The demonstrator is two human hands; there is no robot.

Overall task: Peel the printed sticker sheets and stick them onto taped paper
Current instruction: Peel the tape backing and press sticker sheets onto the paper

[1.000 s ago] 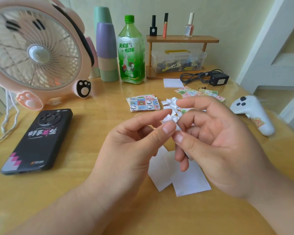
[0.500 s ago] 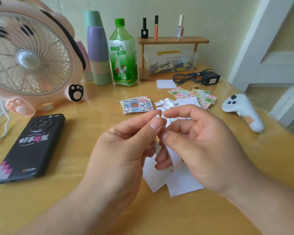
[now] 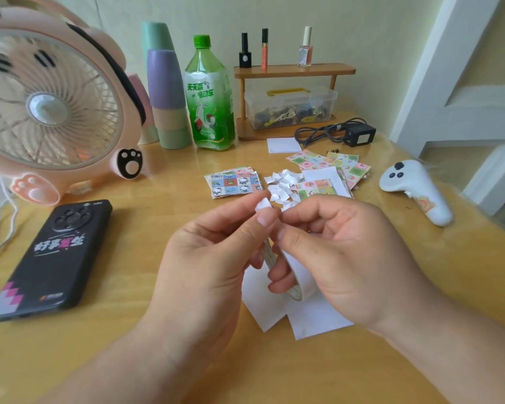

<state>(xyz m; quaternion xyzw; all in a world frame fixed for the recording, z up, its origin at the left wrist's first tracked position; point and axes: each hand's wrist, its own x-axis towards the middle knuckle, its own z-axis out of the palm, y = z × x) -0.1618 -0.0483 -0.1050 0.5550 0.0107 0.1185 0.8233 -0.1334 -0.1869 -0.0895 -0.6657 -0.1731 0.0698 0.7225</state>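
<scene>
Your left hand (image 3: 216, 258) and right hand (image 3: 341, 258) meet to the right of the phone (image 3: 53, 258), above the white paper sheets (image 3: 312, 322) lying on the table (image 3: 129, 330). Your left thumb and forefinger pinch a small white backing tab (image 3: 263, 206). Your right thumb and forefinger grip the sticker sheet (image 3: 295, 293), which curls down between your palms. Beyond the phone and to its right lie a stack of printed stickers (image 3: 233, 182), a heap of white scraps (image 3: 283, 185) and more loose sticker sheets (image 3: 333, 167).

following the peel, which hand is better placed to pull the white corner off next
Left, likely: the left hand pinches the lifted white corner, while the right hand grips the sticker sheet below it.
</scene>
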